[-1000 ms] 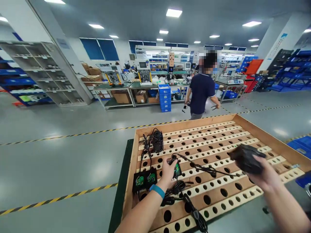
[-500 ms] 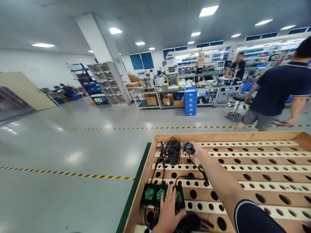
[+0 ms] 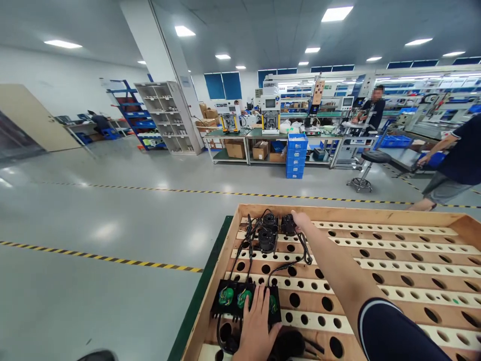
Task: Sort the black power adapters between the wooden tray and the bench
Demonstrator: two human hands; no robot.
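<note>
Vs. 0.5 s ago, the black unit (image 3: pixel 288 225) is shifted a bit farther back, closer to the 2 parked units (image 3: pixel 267 240) & the far wall of the tray (image 3: pixel 376 215); the L hand (image 3: pixel 257 321) is kept in abt the same spot; the co-worker (image 3: pixel 460 155) is seen farther R.

Step in hand, as judged: unit is being lined up beside the parked pair while its housing is steadied. For the next move, a gentle release by the R hand (image 3: pixel 302 223) seems called for, w/o the cable (image 3: pixel 305 248) being tugged.

L to R: just inside the tray's L wall, 3 black housings (image 3: pixel 225 312) w/ green boards (image 3: pixel 226 296) are set side by side, long axes pointed approx. fore-aft, cords led off near & far ends. L hand is laid palm-down over the 2nd & 3rd, fingers straight, slightly spread; nothing is pinched. A dark obj. (image 3: pixel 289 345) beside it can't be ID'd. Farther back, the parked units are lined up one behind the other. Just R of them, nr the far L corner, the black unit is seen w/ its round end turned roughly up & toward the camera; exact long axis can't be told. R hand is held against its R side; fingertips are hidden, so pinched or loosened can't be told. Cable is looped nearer the camera, then led L to the 3rd housing.
</note>
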